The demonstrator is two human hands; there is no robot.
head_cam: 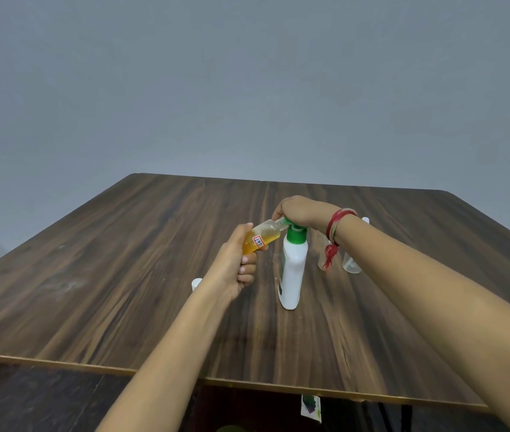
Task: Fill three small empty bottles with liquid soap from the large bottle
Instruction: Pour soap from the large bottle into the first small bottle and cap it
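A tall white bottle with a green pump (292, 269) stands upright mid-table. My right hand (302, 212) lies on top of the pump head, fingers curled over it. My left hand (237, 265) grips a small clear bottle (261, 236) tilted with its mouth against the pump's spout; it holds orange-yellow soap and bears a red-edged label. Two more small clear bottles (351, 263) stand behind my right wrist, partly hidden, and look to hold no liquid.
A small white cap (196, 283) lies on the wooden table (98, 269) left of my left wrist. Another white cap (365, 220) shows beyond my right wrist. The table's front edge is close to me, and a grey wall rises behind.
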